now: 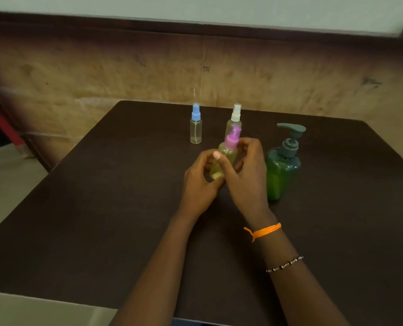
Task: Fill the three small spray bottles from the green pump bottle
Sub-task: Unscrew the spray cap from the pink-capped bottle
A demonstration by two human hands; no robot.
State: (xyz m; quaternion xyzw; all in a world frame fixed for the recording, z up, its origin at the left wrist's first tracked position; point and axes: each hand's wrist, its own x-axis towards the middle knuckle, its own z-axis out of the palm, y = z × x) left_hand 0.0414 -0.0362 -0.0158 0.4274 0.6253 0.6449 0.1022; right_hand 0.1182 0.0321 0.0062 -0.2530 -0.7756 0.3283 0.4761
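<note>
A small spray bottle with a pink cap (pixel 228 151) is held tilted above the middle of the dark table (pixel 101 208); it holds yellowish liquid. My left hand (pixel 199 182) grips its lower body and my right hand (pixel 247 175) wraps around it from the right, fingers near the cap. The blue-capped spray bottle (pixel 195 124) stands upright behind, to the left. Just behind the held bottle stands the white-capped spray bottle (pixel 235 118), partly hidden. The green pump bottle (pixel 281 165) stands upright right beside my right hand.
A tan wall with a dark band runs behind the table. At the far left a red object (pixel 6 128) leans near the floor. Pale surfaces show below the table's left and front edges.
</note>
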